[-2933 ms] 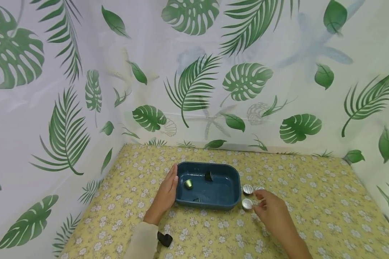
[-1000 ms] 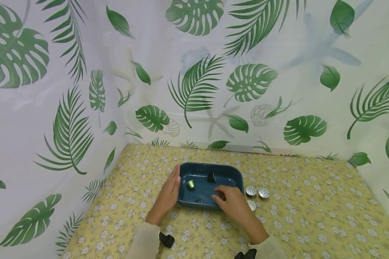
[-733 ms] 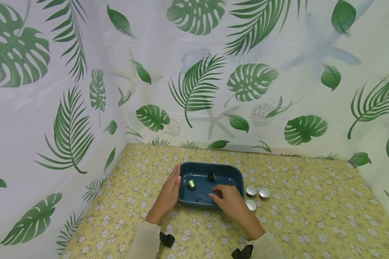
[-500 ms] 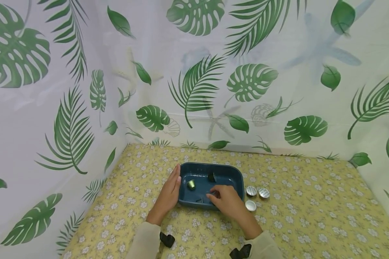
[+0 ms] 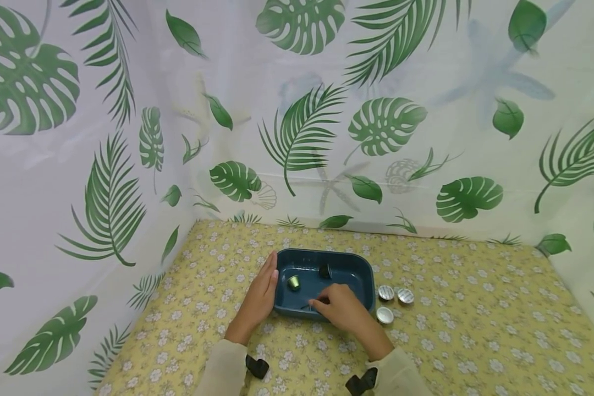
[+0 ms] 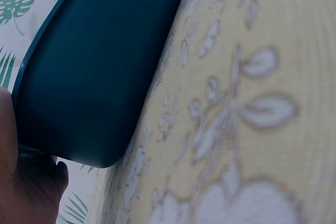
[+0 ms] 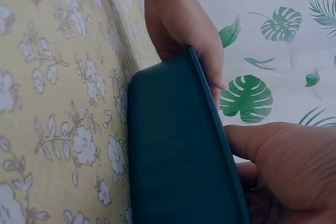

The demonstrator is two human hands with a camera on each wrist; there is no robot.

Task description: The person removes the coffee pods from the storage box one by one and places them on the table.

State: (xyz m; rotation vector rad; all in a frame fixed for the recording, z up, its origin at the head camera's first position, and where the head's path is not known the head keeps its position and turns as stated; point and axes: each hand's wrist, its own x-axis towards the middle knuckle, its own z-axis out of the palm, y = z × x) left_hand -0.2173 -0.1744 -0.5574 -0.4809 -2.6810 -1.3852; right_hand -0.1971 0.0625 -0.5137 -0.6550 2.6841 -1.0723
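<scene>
A dark blue rectangular dish [image 5: 283,248] stands on the table. Against its left outer side lies my left hand [image 5: 258,294], its fingers extended along the wall. Inside the dish are a green coffee capsule [image 5: 293,282], a black coffee capsule [image 5: 324,270] near the back and a dark small piece [image 5: 304,307], probably another capsule, mostly hidden by the front wall. My right hand [image 5: 344,308] reaches over the front rim with bent fingers, the thumb and index fingertips right at that dark piece. Whether they pinch it is hidden. In the right wrist view, the dish wall [image 7: 168,145] blocks the fingertips.
Right of the dish, three silver-lidded capsules sit in a close group: one near the back [image 5: 386,293], one to its right [image 5: 405,296] and a front one [image 5: 384,315]. A flowered yellow cloth [image 5: 475,308] covers the table. Leaf-print curtains [image 5: 287,209] hang behind and left.
My right hand has left the capsules on the right and come into the dish, moving left and down to the dark piece by the front wall. My left hand stays at the dish.
</scene>
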